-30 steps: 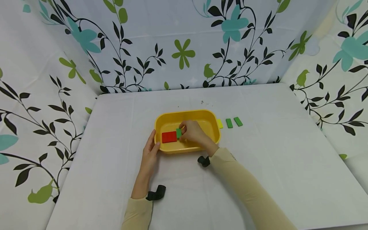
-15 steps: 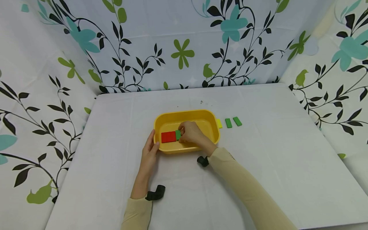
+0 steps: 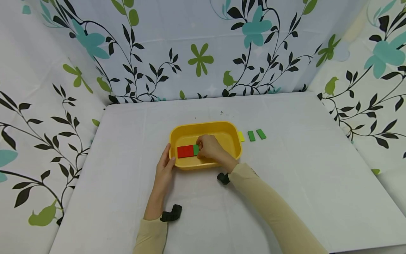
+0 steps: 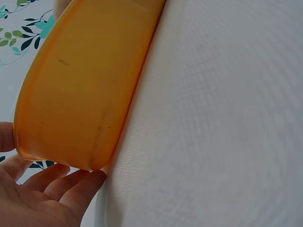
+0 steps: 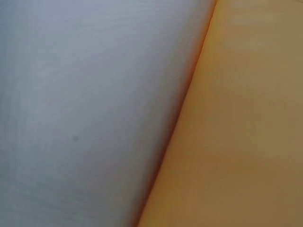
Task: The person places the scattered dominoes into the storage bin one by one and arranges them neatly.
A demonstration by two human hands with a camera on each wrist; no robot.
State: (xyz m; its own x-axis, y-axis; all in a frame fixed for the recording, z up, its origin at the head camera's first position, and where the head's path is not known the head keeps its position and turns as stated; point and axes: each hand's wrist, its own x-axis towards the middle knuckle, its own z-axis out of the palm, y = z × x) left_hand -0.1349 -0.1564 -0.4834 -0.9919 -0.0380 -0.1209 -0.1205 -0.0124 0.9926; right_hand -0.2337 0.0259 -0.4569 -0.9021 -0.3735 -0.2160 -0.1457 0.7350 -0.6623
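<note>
A shallow yellow tray (image 3: 219, 124) stands on the white-covered table. Inside it, toward the left, lies a flat red block (image 3: 185, 151) with a small green block (image 3: 196, 150) against its right end. My right hand (image 3: 210, 147) reaches into the tray and pinches that green block, partly covering it. At the tray's left end my left hand (image 3: 164, 168) holds the tray, thumb at the rim and fingers along the outer wall. The left wrist view shows those fingers (image 4: 84, 191) touching the tray's outside. In the right wrist view only tray wall (image 5: 236, 132) and cloth appear.
Just right of the tray lies a yellow block (image 3: 241, 136), close to its wall. Two green blocks (image 3: 251, 135) lie farther right on the table (image 3: 301, 169). Patterned cloth (image 3: 200, 35) hangs behind the table and at both sides.
My right hand has shifted very slightly around the green block, which stays beside the red one. The left hand keeps its place on the tray.
</note>
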